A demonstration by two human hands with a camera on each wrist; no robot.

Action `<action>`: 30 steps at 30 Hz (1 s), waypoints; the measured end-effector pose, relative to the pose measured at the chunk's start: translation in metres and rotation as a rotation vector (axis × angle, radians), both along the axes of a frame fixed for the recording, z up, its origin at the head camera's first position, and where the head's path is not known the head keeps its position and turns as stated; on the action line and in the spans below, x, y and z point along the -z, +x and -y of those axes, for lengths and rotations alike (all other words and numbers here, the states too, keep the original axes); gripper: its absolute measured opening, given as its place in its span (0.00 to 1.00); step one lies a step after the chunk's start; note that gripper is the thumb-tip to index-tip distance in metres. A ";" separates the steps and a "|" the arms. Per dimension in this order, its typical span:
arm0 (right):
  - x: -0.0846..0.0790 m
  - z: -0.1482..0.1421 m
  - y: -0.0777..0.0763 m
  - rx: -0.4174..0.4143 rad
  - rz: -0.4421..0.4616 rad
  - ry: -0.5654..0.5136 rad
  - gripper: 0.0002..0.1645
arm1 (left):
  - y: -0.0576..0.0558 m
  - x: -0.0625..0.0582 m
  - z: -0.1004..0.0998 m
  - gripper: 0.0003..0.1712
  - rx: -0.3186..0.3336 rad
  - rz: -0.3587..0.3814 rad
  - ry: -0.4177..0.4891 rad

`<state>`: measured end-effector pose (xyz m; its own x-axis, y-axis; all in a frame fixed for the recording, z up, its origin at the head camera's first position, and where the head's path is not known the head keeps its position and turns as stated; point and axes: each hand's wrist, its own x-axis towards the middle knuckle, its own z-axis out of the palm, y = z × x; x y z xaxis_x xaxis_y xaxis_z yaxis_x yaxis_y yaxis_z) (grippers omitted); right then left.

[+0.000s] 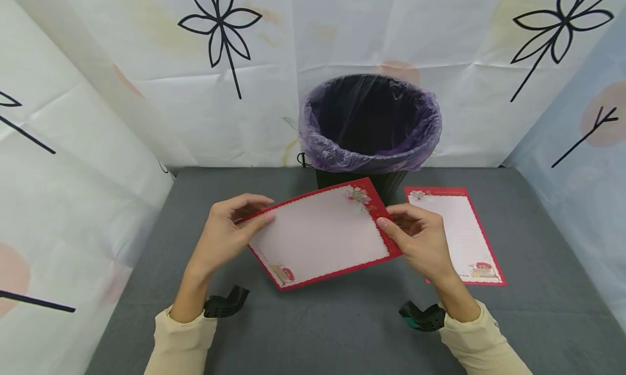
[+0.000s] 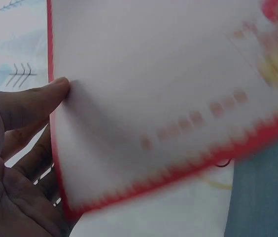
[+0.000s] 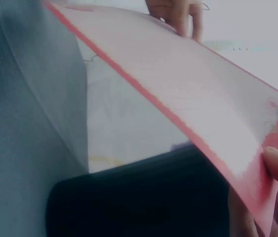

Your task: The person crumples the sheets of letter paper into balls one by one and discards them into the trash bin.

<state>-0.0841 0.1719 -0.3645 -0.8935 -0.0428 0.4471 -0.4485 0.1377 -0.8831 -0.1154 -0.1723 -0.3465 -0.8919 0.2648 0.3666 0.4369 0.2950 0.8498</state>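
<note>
A sheet of red-bordered letter paper (image 1: 323,233), with flowers in one corner and a small red drawing in another, is held up sideways above the table. My left hand (image 1: 235,228) pinches its left edge, thumb on the printed face and fingers behind, as the left wrist view also shows at the thumb (image 2: 35,103). At the opposite end, my right hand (image 1: 415,233) pinches the red border between thumb and fingers. In the right wrist view the paper (image 3: 178,84) bows slightly between both hands. A second matching sheet (image 1: 455,233) lies on the table beside my right hand.
Behind the held paper stands a dark bin (image 1: 362,179) lined with a purple plastic bag (image 1: 318,152). The grey tabletop (image 1: 332,331) meets white patterned cloth walls (image 1: 146,32) at the back and sides. Both wrists wear black devices (image 1: 227,302).
</note>
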 end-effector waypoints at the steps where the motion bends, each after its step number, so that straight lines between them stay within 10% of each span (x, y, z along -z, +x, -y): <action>1: -0.001 -0.003 0.001 0.021 0.003 -0.014 0.10 | 0.000 0.000 0.003 0.12 -0.004 0.001 0.003; 19: 0.002 -0.031 0.017 0.066 0.048 -0.433 0.11 | 0.009 0.023 -0.020 0.15 0.083 0.080 0.352; 30: 0.001 -0.052 0.021 -0.049 0.079 -0.342 0.14 | 0.008 0.021 -0.036 0.13 0.073 -0.005 0.349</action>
<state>-0.0635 0.2237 -0.3654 -0.9263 0.0541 0.3729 -0.3762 -0.1917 -0.9065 -0.1069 -0.1359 -0.3672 -0.8731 0.1858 0.4507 0.4506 -0.0453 0.8916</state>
